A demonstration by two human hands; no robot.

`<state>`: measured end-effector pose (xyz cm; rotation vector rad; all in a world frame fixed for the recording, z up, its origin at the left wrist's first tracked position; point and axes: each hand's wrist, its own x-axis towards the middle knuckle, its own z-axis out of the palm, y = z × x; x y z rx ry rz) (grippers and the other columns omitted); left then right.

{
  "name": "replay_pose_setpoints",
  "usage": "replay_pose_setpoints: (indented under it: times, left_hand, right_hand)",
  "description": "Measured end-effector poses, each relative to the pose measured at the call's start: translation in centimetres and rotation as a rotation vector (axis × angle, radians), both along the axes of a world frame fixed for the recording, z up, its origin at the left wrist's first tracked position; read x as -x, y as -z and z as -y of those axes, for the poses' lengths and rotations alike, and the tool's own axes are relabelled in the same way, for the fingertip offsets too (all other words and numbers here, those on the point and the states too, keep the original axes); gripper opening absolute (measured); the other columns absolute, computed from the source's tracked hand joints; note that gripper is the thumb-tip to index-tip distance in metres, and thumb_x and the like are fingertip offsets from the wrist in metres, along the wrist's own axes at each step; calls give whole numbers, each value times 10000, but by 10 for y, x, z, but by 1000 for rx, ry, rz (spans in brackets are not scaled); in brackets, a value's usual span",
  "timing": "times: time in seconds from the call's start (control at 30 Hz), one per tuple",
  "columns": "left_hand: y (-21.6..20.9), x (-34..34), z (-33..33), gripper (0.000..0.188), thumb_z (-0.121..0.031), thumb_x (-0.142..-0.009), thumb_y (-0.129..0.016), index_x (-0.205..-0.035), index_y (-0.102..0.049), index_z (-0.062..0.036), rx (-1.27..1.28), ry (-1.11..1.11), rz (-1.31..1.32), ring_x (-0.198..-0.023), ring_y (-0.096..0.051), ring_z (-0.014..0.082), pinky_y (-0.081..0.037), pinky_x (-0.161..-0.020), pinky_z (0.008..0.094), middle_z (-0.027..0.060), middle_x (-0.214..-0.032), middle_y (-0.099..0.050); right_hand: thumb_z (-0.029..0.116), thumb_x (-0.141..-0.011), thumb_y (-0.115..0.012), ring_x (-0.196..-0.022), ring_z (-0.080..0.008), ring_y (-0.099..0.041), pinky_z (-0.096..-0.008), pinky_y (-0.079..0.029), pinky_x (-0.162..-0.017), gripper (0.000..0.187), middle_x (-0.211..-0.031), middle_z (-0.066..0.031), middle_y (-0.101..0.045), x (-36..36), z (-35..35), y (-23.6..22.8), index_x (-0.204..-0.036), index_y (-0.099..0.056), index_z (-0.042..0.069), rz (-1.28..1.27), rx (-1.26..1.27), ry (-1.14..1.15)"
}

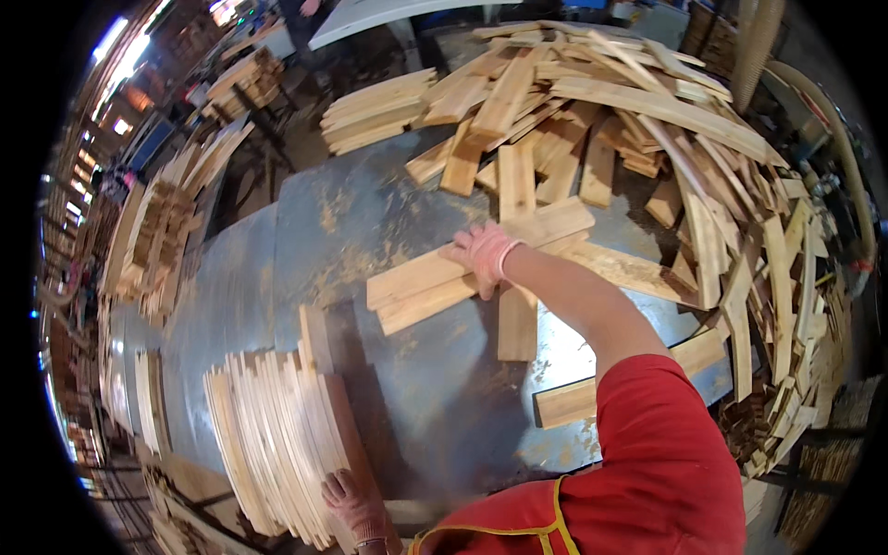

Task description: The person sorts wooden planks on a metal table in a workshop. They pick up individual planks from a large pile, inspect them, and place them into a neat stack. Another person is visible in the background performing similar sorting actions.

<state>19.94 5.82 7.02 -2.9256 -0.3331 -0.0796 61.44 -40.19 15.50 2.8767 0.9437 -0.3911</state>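
My right hand (486, 254), in a pale pink glove, reaches across the metal table and grips a pair of light wooden planks (416, 280) lying side by side. Its fingers curl over them, with the thumb toward the near edge. Beneath this pair, another plank (517, 324) runs crosswise. At the lower edge, my gloved left hand (354, 507) has its fingers bent over the right end of a row of planks (277, 435) packed face to face on edge. Part of that hand's grip is hidden. One taller plank (315, 339) sticks out at the row's far end.
A large jumbled heap of planks (666, 102) covers the table's far and right side. A neat stack (375, 109) lies at the far edge, and more stacked wood (153, 231) stands left. Sawdust marks the metal tabletop (324, 250). A ribbed hose (760, 46) hangs at far right.
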Motion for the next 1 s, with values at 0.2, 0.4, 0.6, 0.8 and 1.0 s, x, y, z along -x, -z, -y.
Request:
replay_pose_setpoints:
  times: [0.2,0.4,0.6,0.8,1.0]
  left_hand:
    - [-14,-12,2,634,-325,-844,-723,-1381,-502,-71,-23,42,-56,-1370,-464,426,-397,-1135,549,181,-1444,-487]
    - [-41,-15,-5,874,-383,-770,-809,-1485,-459,-22,331,31,-76,-1448,-423,441,-339,-1212,532,224,-1507,-492]
    - [-33,-35,32,936,-408,-729,-830,-1525,-485,-58,293,125,-27,-1487,-401,424,-327,-1224,538,206,-1556,-496]
    - [-5,-43,15,871,-315,-693,-808,-1468,-517,-43,197,172,-46,-1398,-470,438,-377,-1187,509,219,-1502,-518]
    - [-60,-68,96,582,-340,-1017,-576,-1444,-571,55,29,135,-97,-1395,-521,429,-404,-1195,536,258,-1411,-619]
  right_hand:
    - [325,-666,-874,-1279,-360,-636,-466,-500,-1056,1024,-1367,-208,-652,14,-29,-10,-1572,-439,130,-472,-28,187]
    - [614,-699,-819,-1232,-361,-650,-441,-515,-1066,1151,-1358,-276,-652,115,-106,43,-1545,-408,-50,-805,-794,491]
    - [371,-1008,-623,-1086,-286,-685,-403,-554,-901,420,-1138,-213,-738,260,-262,65,-1125,-699,-25,-900,-871,159]
    - [319,-1059,-631,-901,-169,-670,-358,-592,-856,233,-972,-30,-677,267,-9,23,-1101,-651,90,-1009,-2054,629]
    - [473,-968,-755,-690,-218,-593,-386,-567,-644,418,-786,-62,-549,300,421,1,-880,-528,132,250,-2969,1326]
